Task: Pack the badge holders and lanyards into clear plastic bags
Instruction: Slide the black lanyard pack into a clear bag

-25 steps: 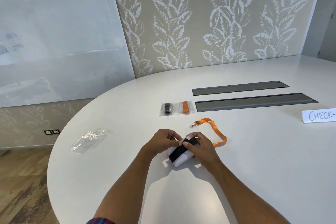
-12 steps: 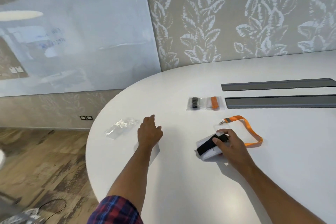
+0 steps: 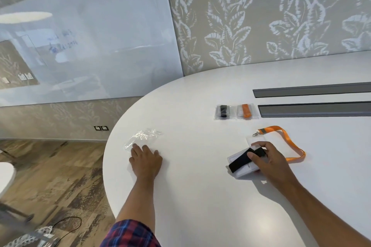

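Head view, left hand [image 3: 145,159] flat touching clear bag [image 3: 140,138], right hand [image 3: 268,158] grasping badge holder [image 3: 240,163]

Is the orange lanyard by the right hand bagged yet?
No. The orange lanyard lies loose and spread in a loop on the table, outside any bag.

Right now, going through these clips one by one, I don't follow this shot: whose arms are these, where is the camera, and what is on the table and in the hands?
No machine here: a person wears a camera on the head, looking forward and down at their own arms. The left hand reaches flat across the white table to the edge of an empty clear plastic bag. The right hand grips a badge holder with a black lanyard wrapped round it. Beside it lies an orange lanyard clipped to another clear holder. Further back sit two packed bags, one with a black lanyard, one orange, next to two grey strips set in the tabletop.
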`<state>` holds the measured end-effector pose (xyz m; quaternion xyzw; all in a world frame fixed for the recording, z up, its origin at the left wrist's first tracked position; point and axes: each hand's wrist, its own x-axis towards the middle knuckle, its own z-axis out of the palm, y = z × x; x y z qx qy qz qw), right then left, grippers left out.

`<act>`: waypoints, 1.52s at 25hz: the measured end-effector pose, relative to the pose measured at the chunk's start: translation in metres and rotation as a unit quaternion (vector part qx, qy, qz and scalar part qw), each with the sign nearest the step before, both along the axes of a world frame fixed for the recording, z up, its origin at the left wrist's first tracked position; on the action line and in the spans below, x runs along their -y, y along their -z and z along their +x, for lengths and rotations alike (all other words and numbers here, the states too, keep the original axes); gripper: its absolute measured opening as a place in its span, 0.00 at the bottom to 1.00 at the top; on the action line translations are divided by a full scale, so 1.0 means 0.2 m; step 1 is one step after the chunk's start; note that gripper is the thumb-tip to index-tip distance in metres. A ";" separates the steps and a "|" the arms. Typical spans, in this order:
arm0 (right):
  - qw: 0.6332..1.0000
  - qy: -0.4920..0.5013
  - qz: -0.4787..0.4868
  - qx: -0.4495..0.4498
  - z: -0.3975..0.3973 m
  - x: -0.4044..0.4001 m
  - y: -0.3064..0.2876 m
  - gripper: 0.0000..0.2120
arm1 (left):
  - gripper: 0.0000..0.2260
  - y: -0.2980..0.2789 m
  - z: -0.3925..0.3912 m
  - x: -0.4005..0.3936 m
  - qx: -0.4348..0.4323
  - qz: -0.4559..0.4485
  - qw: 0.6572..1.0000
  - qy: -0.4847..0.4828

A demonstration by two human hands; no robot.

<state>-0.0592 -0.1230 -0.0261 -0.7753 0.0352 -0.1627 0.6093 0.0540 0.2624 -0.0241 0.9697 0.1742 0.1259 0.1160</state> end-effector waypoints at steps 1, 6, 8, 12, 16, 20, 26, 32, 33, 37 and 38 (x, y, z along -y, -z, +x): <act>1.000 0.000 0.000 0.001 0.00 0.00 0.00 0.10 | 0.23 0.01 0.00 -0.01 0.006 0.001 1.000 -0.007; 1.000 0.006 -0.001 -0.005 0.00 -0.01 0.00 0.10 | 0.20 -0.01 0.01 0.00 0.004 0.034 0.999 -0.011; 1.000 0.009 0.002 -0.005 0.00 -0.01 0.00 0.10 | 0.21 0.00 0.02 0.00 -0.004 0.053 0.998 -0.015; 1.000 0.012 0.003 -0.008 0.00 -0.01 0.01 0.10 | 0.22 0.00 0.02 -0.01 0.003 0.057 0.998 -0.017; 1.000 0.010 -0.002 -0.007 0.00 -0.01 0.00 0.10 | 0.21 0.01 0.02 -0.01 0.012 0.034 0.999 -0.012; 1.000 0.009 -0.004 -0.013 0.00 -0.01 0.00 0.11 | 0.23 0.01 0.03 -0.02 0.023 0.000 1.000 -0.012; 1.000 0.011 -0.005 -0.015 0.00 -0.01 0.00 0.11 | 0.27 0.01 0.05 -0.03 0.013 0.025 0.999 -0.019; 1.000 0.008 -0.007 -0.012 0.00 -0.02 -0.01 0.11 | 0.34 0.00 0.02 -0.01 0.046 0.028 0.999 0.011; 1.000 0.007 -0.006 -0.012 0.00 -0.02 -0.01 0.11 | 0.34 -0.01 0.01 -0.01 0.058 0.033 0.998 0.019; 1.000 0.008 -0.008 -0.018 0.00 -0.02 -0.02 0.11 | 0.28 -0.01 -0.02 0.01 0.165 0.075 0.979 0.090; 1.000 0.008 -0.008 -0.019 -0.01 -0.02 -0.02 0.11 | 0.26 0.00 -0.02 0.02 0.195 0.087 0.971 0.110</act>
